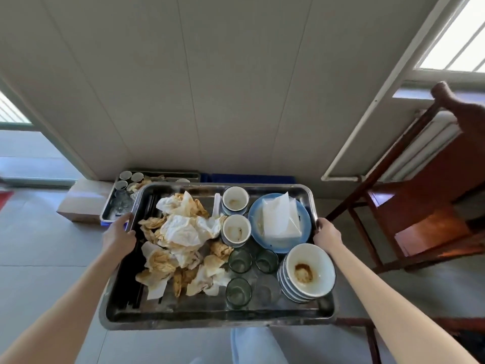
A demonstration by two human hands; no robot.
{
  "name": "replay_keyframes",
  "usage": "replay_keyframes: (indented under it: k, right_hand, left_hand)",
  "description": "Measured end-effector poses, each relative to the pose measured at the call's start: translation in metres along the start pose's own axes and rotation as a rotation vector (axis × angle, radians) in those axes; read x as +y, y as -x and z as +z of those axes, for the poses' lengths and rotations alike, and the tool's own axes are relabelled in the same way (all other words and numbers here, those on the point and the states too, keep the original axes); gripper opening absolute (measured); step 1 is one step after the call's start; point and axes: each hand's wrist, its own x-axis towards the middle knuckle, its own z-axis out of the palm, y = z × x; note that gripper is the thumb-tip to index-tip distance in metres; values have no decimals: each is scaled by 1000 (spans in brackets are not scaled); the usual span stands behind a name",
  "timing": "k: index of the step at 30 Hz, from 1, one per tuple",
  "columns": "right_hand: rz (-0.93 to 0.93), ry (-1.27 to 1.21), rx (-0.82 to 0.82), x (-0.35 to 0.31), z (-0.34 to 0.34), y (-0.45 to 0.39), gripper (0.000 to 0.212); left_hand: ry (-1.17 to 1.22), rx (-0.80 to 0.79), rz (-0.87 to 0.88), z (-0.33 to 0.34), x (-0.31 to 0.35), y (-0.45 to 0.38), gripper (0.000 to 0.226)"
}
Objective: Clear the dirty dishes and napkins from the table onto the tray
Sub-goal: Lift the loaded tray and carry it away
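A steel tray (210,315) hangs above the floor, carried by both hands. My left hand (119,236) grips its left rim and my right hand (326,233) grips its right rim. Stained crumpled napkins (181,232) fill the tray's left half, with black chopsticks (135,287) along the left wall. Two dirty white cups (235,229) stand in the middle. A blue plate (280,248) at the back right holds a pack of clean tissues (280,219). A stack of stained bowls (307,271) sits at the front right, with several empty glasses (239,261) beside it.
A second tray (118,200) with glasses rests on a blue crate by the wall ahead, next to a cardboard box (84,200). A red wooden chair (430,206) stands to the right, a radiator (425,143) behind it. Grey tiled floor (52,245) lies below.
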Motion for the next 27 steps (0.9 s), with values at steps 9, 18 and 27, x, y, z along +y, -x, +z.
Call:
replay_keyframes:
  k: [9,18,27]
  right_hand:
    - [18,17,2,-44,-9,-180,32]
    - [39,52,-12,-44,43,-321,26]
    - [75,62,-23,-15,122,-442,27]
  left_hand:
    - [-51,16,0,77,101,-121,56]
    - [-114,-14,55,165,156,-247,52]
    - [-107,-59,-3,287,144,-345,53]
